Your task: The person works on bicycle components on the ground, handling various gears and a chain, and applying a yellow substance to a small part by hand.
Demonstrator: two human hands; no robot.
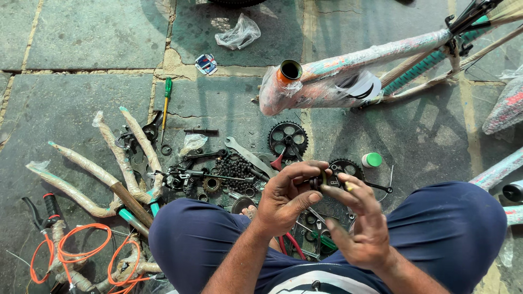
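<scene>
Taking the black chainring (288,139) as my mark: the ground between it and my knees is packed. To its left lie the flat spanner (246,155), a heap of dark bearing balls (233,170) and small black fittings, so my left hand (284,197) has no clean path down there. Farther left, 2 wrapped fork legs (131,149) and the green screwdriver (165,106) bar the way. Just above the chainring the wrapped bicycle frame (348,71) hangs across. Right of it, past the green-capped bottle (372,159), the stone floor (430,136) lies bare under the frame, open to my right hand (359,218). Far up-left of it the slabs are bare too.
</scene>
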